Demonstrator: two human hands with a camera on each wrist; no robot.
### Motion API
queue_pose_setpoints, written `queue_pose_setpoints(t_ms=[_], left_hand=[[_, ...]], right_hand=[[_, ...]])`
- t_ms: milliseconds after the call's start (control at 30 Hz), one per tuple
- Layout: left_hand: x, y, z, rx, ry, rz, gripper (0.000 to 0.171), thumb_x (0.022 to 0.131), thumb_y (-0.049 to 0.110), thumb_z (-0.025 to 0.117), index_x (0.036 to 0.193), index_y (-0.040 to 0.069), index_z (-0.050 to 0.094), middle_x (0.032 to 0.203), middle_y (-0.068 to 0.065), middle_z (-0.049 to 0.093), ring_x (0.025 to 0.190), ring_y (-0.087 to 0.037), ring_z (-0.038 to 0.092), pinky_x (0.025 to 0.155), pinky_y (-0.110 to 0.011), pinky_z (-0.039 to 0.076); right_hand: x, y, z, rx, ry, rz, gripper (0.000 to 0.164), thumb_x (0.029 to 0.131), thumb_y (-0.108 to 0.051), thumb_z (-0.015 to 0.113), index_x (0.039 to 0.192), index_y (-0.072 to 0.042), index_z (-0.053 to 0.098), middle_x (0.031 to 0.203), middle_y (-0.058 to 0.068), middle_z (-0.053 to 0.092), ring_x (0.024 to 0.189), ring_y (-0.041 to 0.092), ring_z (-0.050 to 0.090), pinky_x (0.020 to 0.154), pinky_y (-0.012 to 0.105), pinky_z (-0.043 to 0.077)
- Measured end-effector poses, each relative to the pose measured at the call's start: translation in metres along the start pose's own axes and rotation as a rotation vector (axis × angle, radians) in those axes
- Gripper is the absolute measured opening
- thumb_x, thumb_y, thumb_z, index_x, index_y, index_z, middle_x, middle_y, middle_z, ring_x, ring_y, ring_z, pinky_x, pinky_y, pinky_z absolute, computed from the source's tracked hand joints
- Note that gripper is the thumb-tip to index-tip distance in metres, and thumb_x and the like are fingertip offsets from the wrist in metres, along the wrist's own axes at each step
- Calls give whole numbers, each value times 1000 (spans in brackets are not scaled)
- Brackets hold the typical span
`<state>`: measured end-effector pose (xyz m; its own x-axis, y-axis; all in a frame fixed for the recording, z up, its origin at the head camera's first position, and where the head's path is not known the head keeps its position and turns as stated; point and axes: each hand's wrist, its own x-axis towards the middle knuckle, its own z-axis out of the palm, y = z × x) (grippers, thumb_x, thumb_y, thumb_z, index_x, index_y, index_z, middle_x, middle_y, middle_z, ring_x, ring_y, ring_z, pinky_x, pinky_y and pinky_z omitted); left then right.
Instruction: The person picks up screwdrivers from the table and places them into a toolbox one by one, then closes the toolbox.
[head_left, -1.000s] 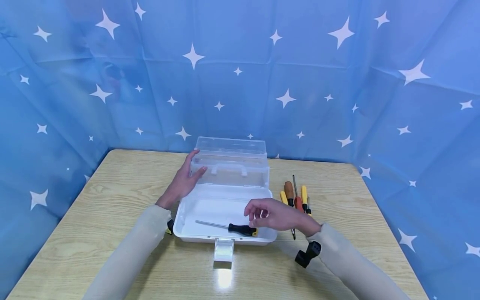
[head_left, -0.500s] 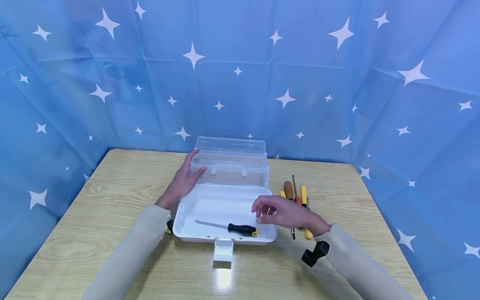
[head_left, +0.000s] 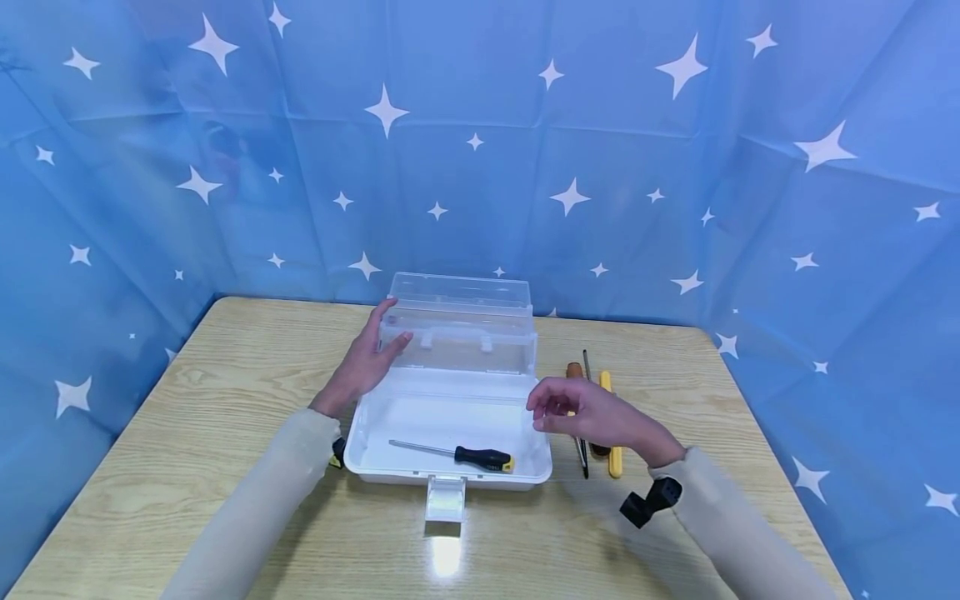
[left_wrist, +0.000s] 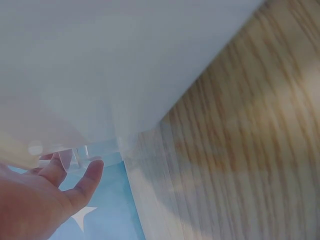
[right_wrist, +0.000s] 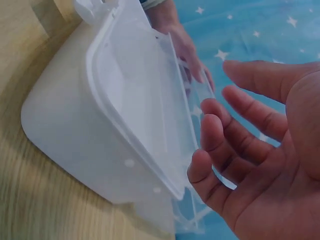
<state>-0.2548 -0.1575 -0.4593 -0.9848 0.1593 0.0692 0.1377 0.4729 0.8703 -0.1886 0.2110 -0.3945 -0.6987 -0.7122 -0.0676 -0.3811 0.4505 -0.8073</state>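
Our left hand (head_left: 366,358) grips the left edge of the raised clear lid (head_left: 457,321). Our right hand (head_left: 588,410), well apart from it, is loosely bent and holds nothing. From the head, we see the white box (head_left: 390,478) between our hands, its latch (head_left: 446,502) hanging toward us. Inside, left of our right hand and nearer us, lies a screwdriver (head_left: 483,459) with a slim metal shaft and a black, yellow-ended handle. Other tools (head_left: 615,461) lie partly hidden by that hand. Compared with the earlier frame, our right hand has shifted rightward, off the screwdriver's end; the screwdriver and lid have stayed put. At the left wrist, we see the box's pale wall beside our fingers. At the right wrist, our thumb and fingers stand apart beside the box's rim.
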Motion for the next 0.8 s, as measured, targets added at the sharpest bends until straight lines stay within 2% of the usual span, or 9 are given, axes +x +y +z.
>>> queue_pose_setpoints(t_ms=[267, 500, 667, 800], left_hand=[[-1, 0, 0, -10, -4, -13, 73, 99, 55, 49, 158, 37, 10, 166, -6, 12, 151, -37, 18, 114, -66, 24], [-1, 0, -1, -7, -1, -18, 73, 99, 55, 49, 158, 37, 10, 166, -7, 13, 150, -38, 18, 114, -66, 24], [-1, 1, -1, -12, 0, -16, 72, 100, 54, 50, 158, 37, 10, 166, -7, 13, 150, -38, 18, 114, -66, 24], [-1, 0, 0, -14, -1, -10, 72, 100, 53, 49, 158, 36, 10, 166, -7, 13, 150, -38, 18, 114, -66, 24]], right_hand=[[-6, 9, -13, 26, 67, 58, 18, 96, -17, 67, 110, -7, 63, 99, 7, 62, 83, 19, 58, 70, 26, 52], [-10, 17, -25, 51, 117, 79, 15, 96, -17, 66, 109, -9, 63, 97, 8, 63, 85, 21, 60, 73, 33, 56], [-16, 25, -36, 44, 171, 88, 14, 97, -16, 65, 110, -11, 64, 97, 8, 64, 85, 29, 60, 72, 31, 55], [-21, 32, -42, 54, 203, 105, 17, 97, -17, 65, 113, -9, 64, 103, 16, 64, 87, 25, 63, 74, 29, 55]])
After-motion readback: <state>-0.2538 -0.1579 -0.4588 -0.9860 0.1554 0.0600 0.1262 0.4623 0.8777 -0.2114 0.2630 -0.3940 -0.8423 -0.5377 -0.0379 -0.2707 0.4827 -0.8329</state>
